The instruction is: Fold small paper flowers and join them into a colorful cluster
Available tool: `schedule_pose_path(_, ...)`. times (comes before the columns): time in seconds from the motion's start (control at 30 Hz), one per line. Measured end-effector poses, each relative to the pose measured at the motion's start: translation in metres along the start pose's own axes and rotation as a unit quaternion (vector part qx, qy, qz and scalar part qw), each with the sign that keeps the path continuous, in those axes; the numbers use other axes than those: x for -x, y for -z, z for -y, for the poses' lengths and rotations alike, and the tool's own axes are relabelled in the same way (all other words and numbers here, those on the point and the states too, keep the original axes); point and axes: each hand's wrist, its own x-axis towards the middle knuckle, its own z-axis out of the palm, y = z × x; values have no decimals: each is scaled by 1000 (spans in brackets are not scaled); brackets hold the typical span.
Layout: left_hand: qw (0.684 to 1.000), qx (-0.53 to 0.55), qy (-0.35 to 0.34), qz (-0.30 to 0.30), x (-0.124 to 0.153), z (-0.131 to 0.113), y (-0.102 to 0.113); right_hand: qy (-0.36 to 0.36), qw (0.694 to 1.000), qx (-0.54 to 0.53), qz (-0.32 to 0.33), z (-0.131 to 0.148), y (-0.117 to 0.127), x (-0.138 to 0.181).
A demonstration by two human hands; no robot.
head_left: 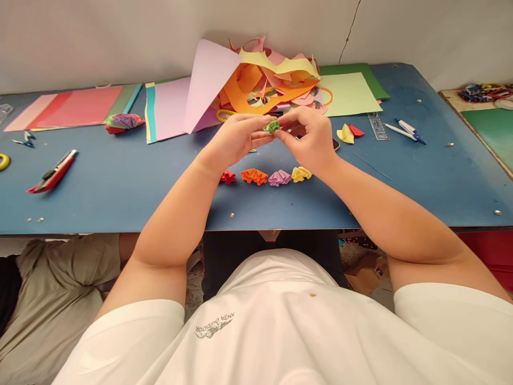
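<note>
A small green curled-paper piece [272,126] is held between my two hands above the blue table. My left hand [236,136] has its fingers closed on the piece from the left. From the right, my right hand [310,133] pinches it with thumb and fingers. Below my hands lies a row of folded paper pieces: a red one [228,177], partly hidden by my left arm, an orange one [254,176], a purple one [279,178] and a yellow one [301,174].
Behind my hands rises a heap of cut paper scraps [276,75]. A red utility knife [53,172] lies left. Pens [405,131], a clear ruler [379,127] and yellow paper petals [345,134] lie right. Another person's leg [60,289] shows at lower left.
</note>
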Motion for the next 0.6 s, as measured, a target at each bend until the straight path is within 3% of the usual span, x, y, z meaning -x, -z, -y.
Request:
schedule_pose_path(0.17,987,-147,-59,14,-6,2,9,-70,997,4,13,11,4,-4)
schedule_pose_path(0.27,950,-266,-165,-6,-13,11,15,-109,994,-12,22,12,5,-4)
schedule_pose_path(0.4,899,-346,-267,-10,-22,21,24,-135,990,-29,16,9,3,-4)
schedule_pose_path(0.5,877,-388,-282,-26,-24,22,26,-138,989,-39,17,8,2,-3)
schedule_pose_path(0.6,876,-392,-281,-28,-21,20,25,-133,990,-47,22,9,3,-3)
